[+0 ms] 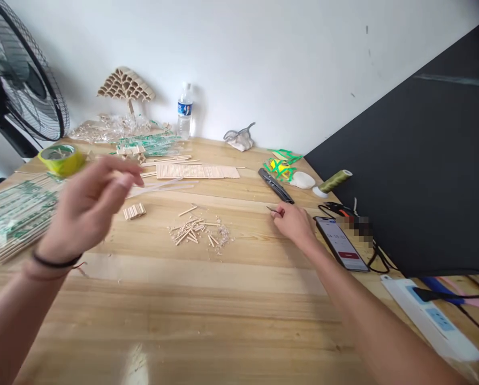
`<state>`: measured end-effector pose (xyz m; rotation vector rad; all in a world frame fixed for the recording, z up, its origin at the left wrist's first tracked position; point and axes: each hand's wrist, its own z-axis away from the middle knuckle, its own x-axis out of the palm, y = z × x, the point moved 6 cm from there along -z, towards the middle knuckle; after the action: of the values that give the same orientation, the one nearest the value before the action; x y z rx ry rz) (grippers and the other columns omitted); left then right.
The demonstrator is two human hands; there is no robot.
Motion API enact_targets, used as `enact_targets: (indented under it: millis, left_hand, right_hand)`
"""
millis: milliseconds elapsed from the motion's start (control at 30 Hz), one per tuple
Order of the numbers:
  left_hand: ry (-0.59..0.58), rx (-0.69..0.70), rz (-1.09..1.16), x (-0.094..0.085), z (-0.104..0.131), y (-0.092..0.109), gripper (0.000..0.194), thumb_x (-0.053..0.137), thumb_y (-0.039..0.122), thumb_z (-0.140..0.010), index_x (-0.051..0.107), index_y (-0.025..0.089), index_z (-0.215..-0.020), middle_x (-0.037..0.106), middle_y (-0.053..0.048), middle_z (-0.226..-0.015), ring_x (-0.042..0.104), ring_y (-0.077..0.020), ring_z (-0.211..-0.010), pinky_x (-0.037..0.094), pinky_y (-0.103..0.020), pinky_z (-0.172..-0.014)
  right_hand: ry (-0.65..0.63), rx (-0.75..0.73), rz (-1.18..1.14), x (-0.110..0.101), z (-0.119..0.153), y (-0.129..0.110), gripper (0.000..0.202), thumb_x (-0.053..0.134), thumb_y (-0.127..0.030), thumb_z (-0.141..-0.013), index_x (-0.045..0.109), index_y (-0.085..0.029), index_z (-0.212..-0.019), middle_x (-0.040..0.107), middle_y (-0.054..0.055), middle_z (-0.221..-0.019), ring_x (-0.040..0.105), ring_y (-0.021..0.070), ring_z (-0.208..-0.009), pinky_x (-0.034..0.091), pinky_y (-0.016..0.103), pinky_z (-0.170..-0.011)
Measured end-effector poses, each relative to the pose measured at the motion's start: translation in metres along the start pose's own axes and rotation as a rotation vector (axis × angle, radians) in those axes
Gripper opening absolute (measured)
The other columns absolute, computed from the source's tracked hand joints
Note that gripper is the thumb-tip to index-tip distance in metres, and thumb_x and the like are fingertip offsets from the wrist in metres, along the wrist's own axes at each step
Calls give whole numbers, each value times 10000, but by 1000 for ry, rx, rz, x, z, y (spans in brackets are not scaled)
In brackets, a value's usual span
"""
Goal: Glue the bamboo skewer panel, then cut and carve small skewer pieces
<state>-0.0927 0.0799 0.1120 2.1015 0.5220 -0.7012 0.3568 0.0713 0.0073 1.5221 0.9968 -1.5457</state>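
Note:
My left hand (92, 200) is raised over the left side of the table, thumb and fingers drawn together; whatever they may hold is hidden. Down on the wood at the right, my right hand (293, 222) pinches a thin dark pointed blade (271, 209). Just beyond it lies a black utility knife (276, 185). Between the hands is a loose pile of short cut wooden sticks (191, 230) with crumbs around it. Nearer my left hand sits a small block of sticks set side by side (135, 212). Behind the pile lies a long flat row of sticks (198, 171).
Bagged sticks (18, 214), yellow tape (60, 160) and a fan (26, 75) are at left. A wooden tree model (127, 88) and bottle (185, 112) stand at the back. On the right are a phone (341, 246), thread spool (334, 183) and power strip (432, 321).

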Motion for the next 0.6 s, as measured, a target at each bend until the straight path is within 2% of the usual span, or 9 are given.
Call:
enact_targets:
  millis: [67,133,233,333,467,600]
  left_hand:
    - [-105,-35,16,25,-1,-20,344,498,445,-1045,687,158,-1049,710,-9,-918,603,-113,-726,471,-243,-656]
    - [-202,-85,0,50,3,-42,374,488,470,-1019,685,173,-904,706,-24,-824,602,-142,-698,439,-259,-615]
    - [-289,-99,-12,75,12,-62,407,451,479,-1009,663,188,-819,669,-10,-731,587,-150,-648,430,-269,-616]
    - [-297,-88,-21,80,16,-65,390,452,460,-1005,633,198,-781,646,3,-696,577,-146,-635,423,-264,-629]
    - [-301,-78,-40,79,15,-63,378,443,441,-1006,630,200,-782,655,-1,-710,579,-149,-650,422,-264,-642]
    - [-325,-64,-48,82,15,-63,385,444,448,-998,627,200,-767,660,-9,-713,579,-154,-648,421,-271,-639]
  right_hand:
    - [-10,-7,9,-1,-2,1,233,515,-323,-963,735,-250,-949,775,84,-1010,693,278,-942,399,321,-656]
    - [-37,-12,33,0,-5,2,238,507,-331,-971,730,-251,-977,778,82,-1025,698,279,-952,397,320,-649]
    - [-63,-10,85,1,-9,3,229,515,-309,-972,703,-243,-1083,778,95,-1065,706,282,-989,396,320,-652]
    - [-89,-2,127,1,-12,2,233,506,-293,-978,684,-238,-1118,770,111,-1100,711,286,-1010,410,321,-669]
    - [-139,-2,123,4,-16,4,324,460,-388,-1020,618,-184,-1216,749,172,-1134,710,320,-1035,439,343,-718]
    - [-156,-18,107,6,-19,10,348,333,-282,-1050,508,-127,-1308,738,221,-1085,714,338,-1004,420,353,-717]
